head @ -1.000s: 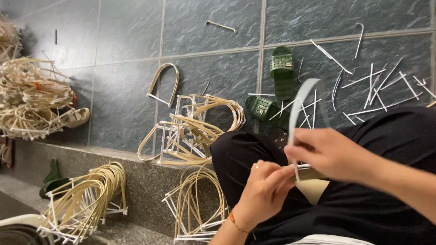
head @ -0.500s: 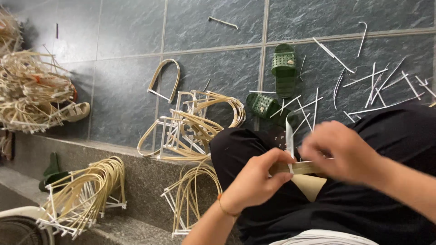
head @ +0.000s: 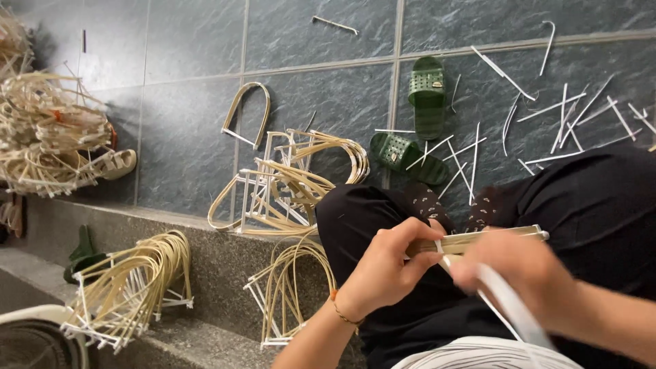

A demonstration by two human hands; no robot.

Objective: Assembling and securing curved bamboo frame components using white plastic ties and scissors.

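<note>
My left hand (head: 386, 270) grips the near end of a flat bundle of pale bamboo strips (head: 488, 239) that lies level across my lap. My right hand (head: 526, 270), blurred by motion, is closed on a white plastic strip (head: 509, 307) that runs from the bundle down toward the lower right. Both hands are over my black trousers (head: 594, 205).
Bent bamboo hoop frames lie on the tiled floor (head: 287, 184), over the step edge (head: 290, 287) and on the lower step (head: 133, 283). A large tangled pile (head: 48, 133) sits at the left. Two green sandals (head: 417, 116) and scattered white strips (head: 567, 116) lie ahead.
The bundle has turned from upright to level across my lap. My right hand has pulled the white strip down and to the right, and my left hand has shifted its grip on the bundle's end.
</note>
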